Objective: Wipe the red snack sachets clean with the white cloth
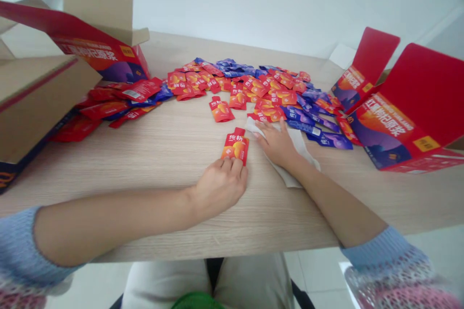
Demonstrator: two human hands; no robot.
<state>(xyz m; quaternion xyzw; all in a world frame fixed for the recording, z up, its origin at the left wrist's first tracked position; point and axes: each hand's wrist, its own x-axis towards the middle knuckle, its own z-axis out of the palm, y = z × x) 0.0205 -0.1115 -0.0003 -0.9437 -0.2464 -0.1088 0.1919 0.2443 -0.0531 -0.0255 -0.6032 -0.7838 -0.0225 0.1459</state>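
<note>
My left hand (222,184) is closed on the lower end of a red spouted pouch (235,145), which lies face up on the table with its spout end pointing away from me. To its right, my right hand (276,143) rests flat, fingers apart, on a white cloth (290,173). Its fingertips are close to a red pouch at the front of the pile. Another single red pouch (221,109) lies just beyond my left hand. Behind both hands spreads a heap of red pouches (253,87) and purple pouches (308,115).
Open cardboard boxes (105,57) stand at the left, one reaching close to the front. More red and purple pouches (119,101) are piled against them. On the right are open red boxes (391,125) with raised flaps. The table (152,164) ends at a wall behind.
</note>
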